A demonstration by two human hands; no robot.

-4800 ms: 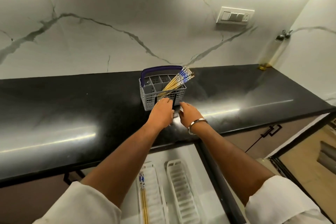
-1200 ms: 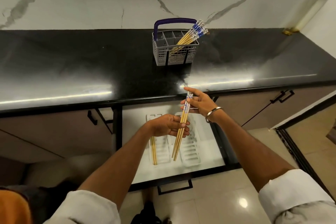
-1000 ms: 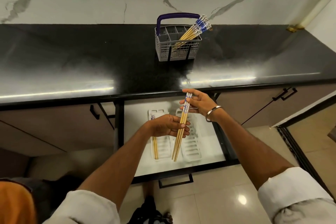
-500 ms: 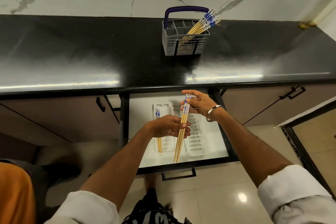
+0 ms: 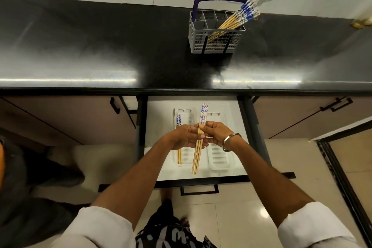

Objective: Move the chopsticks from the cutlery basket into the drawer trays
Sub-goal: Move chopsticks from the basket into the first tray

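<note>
A grey cutlery basket (image 5: 215,43) with a purple handle stands on the black counter, holding several chopsticks (image 5: 235,21) that lean to the right. Over the open white drawer (image 5: 159,127), my left hand (image 5: 184,137) and my right hand (image 5: 218,133) together hold a small bundle of chopsticks (image 5: 198,147), blue-patterned ends pointing away from me. Two white slotted trays lie in the drawer: the left tray (image 5: 186,113) has a pair of chopsticks (image 5: 178,122) in it, and the right tray (image 5: 219,159) shows none.
The black countertop (image 5: 100,50) overhangs the drawer's back. Closed cabinet fronts with black handles (image 5: 336,104) flank the drawer. A black drawer handle (image 5: 199,190) juts toward me. A bottle base (image 5: 361,24) sits at the counter's far right. Glossy floor tiles lie below.
My right hand has slid down the bundle to meet my left hand at its middle. The view has tilted further downward over the drawer.
</note>
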